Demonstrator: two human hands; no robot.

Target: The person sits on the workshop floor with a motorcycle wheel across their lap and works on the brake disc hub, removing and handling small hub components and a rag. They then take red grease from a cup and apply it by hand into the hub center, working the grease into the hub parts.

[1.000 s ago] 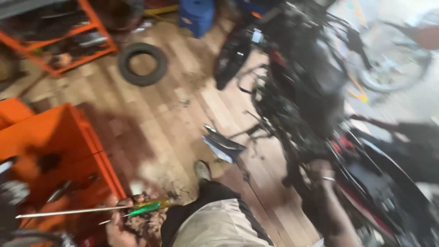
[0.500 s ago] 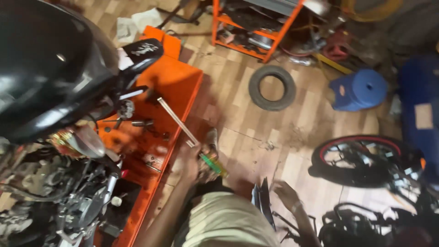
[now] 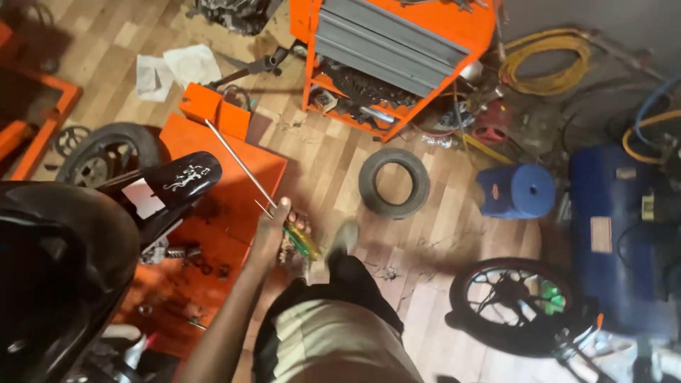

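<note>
- Screwdriver (image 3: 273, 195), long steel shaft with a green and yellow handle, gripped in the left hand (image 3: 273, 230) just above an orange platform (image 3: 234, 184), shaft angled up and left across it.
- Seen at far left: black motorcycle bodywork (image 3: 57, 255) and its tail piece (image 3: 174, 183) overhanging the platform; a spoked wheel (image 3: 106, 152) lying on the floor behind.
- Scattered over the platform's stained surface near the bike: small bolts and nuts (image 3: 188, 259).
- Underfoot throughout: a worn wood-plank floor (image 3: 319, 156), dusty and littered, with white paper sheets (image 3: 177, 67) at upper left.
- Left hand closed around the handle, fingers wrapped, forearm reaching in from the bottom edge; right hand out of sight.
- At centre: a bare tyre (image 3: 394, 183) flat on the planks, below an orange tool cart (image 3: 397, 50) with grey drawers and a cluttered lower shelf.
- Right of that: a blue plastic stool (image 3: 516, 190), a coiled yellow hose (image 3: 546, 67), a blue compressor tank (image 3: 617, 237).
- Lower right: a second spoked wheel (image 3: 514, 305) resting on the floor.
</note>
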